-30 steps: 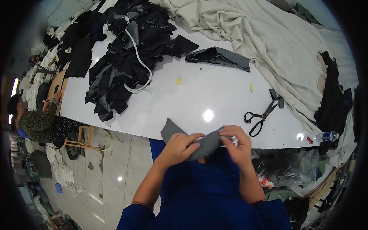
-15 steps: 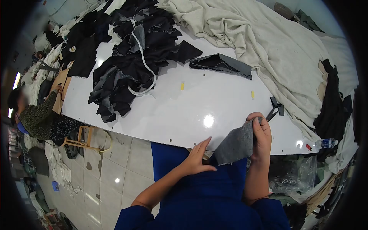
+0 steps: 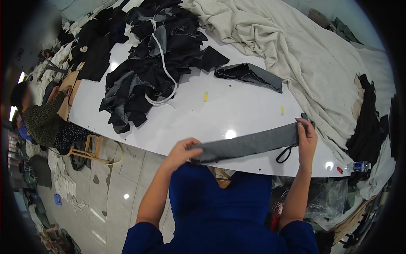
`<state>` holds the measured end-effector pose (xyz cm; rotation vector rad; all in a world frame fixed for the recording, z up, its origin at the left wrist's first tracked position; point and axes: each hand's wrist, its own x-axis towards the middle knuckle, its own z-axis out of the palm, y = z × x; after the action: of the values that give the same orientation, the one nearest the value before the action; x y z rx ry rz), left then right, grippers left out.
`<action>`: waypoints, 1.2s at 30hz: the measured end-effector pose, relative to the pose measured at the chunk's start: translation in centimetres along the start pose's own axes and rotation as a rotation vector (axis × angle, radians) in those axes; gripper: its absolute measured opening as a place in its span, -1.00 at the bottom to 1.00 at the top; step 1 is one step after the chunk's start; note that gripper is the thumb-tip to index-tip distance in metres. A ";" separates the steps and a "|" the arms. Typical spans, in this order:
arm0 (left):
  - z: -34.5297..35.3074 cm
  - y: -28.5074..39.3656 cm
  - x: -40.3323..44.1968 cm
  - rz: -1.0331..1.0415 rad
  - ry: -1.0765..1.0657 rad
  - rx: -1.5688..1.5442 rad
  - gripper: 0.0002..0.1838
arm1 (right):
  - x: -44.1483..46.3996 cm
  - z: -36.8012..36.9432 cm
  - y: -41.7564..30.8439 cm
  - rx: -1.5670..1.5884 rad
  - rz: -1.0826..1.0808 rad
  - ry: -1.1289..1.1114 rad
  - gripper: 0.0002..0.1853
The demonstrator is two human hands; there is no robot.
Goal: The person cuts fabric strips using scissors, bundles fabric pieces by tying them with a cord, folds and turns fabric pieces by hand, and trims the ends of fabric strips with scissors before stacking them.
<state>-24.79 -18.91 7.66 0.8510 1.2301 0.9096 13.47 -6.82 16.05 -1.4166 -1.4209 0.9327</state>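
A long grey fabric strip (image 3: 249, 144) is stretched over the front edge of the white table (image 3: 190, 127). My left hand (image 3: 185, 153) pinches its left end, and my right hand (image 3: 306, 134) grips its right end. Behind the strip, near my right hand, a black handle of the scissors (image 3: 284, 155) shows; the rest is covered. Farther back lies a folded dark grey fabric piece (image 3: 249, 76). Dark fabric pieces (image 3: 144, 72) are heaped at the left, with a white cord (image 3: 163, 63) over them.
Cream cloth (image 3: 304, 55) covers the back right. Two yellow markers (image 3: 206, 97) are on the tabletop. A plastic bottle (image 3: 360, 166) and a small red object (image 3: 339, 170) lie at the right edge. A person (image 3: 42, 118) is at the far left beside a wooden stool (image 3: 90, 148).
The grey fabric, hanging from my right hand half a second ago, is now spread lengthwise between both hands. My left hand has moved left and closed on its end; my right hand has moved right.
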 end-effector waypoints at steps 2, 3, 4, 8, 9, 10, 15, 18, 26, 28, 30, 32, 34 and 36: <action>-1.0 0.0 1.6 0.023 0.150 0.007 -0.75 | 0.6 1.2 4.3 -0.066 -0.142 -0.047 -0.75; -1.4 -0.2 2.2 0.065 0.191 0.040 -0.73 | 0.6 1.2 5.3 -0.217 -0.020 -0.153 -0.65; -1.9 -0.9 2.9 0.107 0.232 0.075 -0.72 | 0.4 2.0 6.2 -0.429 0.016 -0.136 -0.60; 0.1 -1.7 3.8 0.356 0.569 0.700 -0.64 | -0.9 5.8 7.5 -0.672 -0.517 0.132 -0.48; 1.2 -1.5 3.8 0.610 0.685 1.025 -0.61 | -1.6 7.4 5.8 -0.607 -0.513 0.093 -0.53; 2.5 -1.2 3.7 0.634 0.622 1.047 -0.61 | -1.9 8.6 5.4 -0.537 -0.533 -0.039 -0.55; 3.9 -3.2 3.7 0.578 0.306 1.383 -0.38 | -3.5 13.0 6.7 -0.862 -0.529 -0.382 -0.48; 1.9 -2.3 2.5 0.498 0.226 1.436 -0.31 | -3.4 11.4 9.8 -0.994 -0.463 -0.381 -0.44; 5.7 -2.2 0.4 0.542 0.364 1.330 -0.34 | -5.9 13.4 5.9 -0.821 -0.459 -0.446 -0.47; 5.9 -3.6 0.6 0.541 0.370 1.364 -0.32 | -6.2 15.0 5.4 -0.807 -0.502 -0.497 -0.49; 4.9 -4.2 0.6 0.503 0.362 1.395 -0.29 | -5.5 14.7 7.6 -0.899 -0.457 -0.499 -0.49; 4.5 -3.9 0.8 0.497 0.346 1.387 -0.29 | -5.1 14.4 7.9 -0.904 -0.460 -0.472 -0.48; 4.4 -3.9 0.8 0.465 0.327 1.370 -0.28 | -4.9 14.0 7.9 -0.902 -0.436 -0.491 -0.46; 4.7 -3.0 3.3 0.435 0.367 1.329 -0.29 | -4.0 14.3 8.1 -0.930 -0.399 -0.460 -0.44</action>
<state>-19.50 -17.28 4.30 2.1182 2.0312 0.4815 2.29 -9.18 3.53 -1.4807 -2.5823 0.3204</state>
